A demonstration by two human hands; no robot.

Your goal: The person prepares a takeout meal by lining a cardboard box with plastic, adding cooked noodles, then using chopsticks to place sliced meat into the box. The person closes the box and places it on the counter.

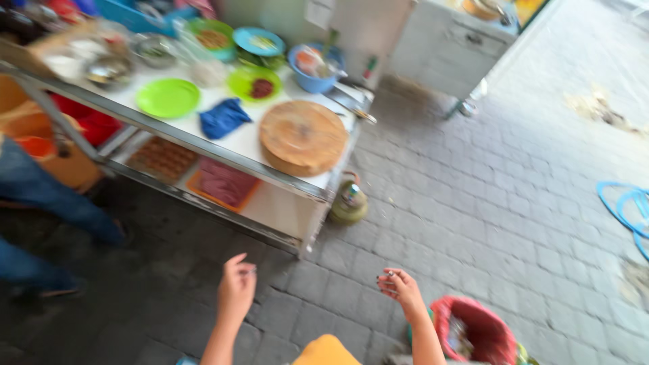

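The right hand (403, 289) is pinching a very small dark thing (389, 274) between the fingertips, though the picture is too blurred to tell what the thing is; it is hanging in the air in front of the steel table (297, 206), low over the paving. I judge it is light and stiff, and easy to lose, so a pinch with two fingertips is probably the right way of holding it. The left hand (236, 289) is holding nothing, with the fingers loosely bent and a little apart, also in front of the table. On the table top a round wooden chopping block (302, 136) is lying at the near corner, and behind it a blue cloth (222, 117), green plates (168, 97) and a blue bowl (313, 70) are standing. At the foot of the table a small green gas cylinder (349, 203) is standing. A bin with a red bag (475, 330) is standing just beside the right forearm. The ground is grey paving stones (487, 203), and a blue hose (625, 209) is lying far to the right of the table.
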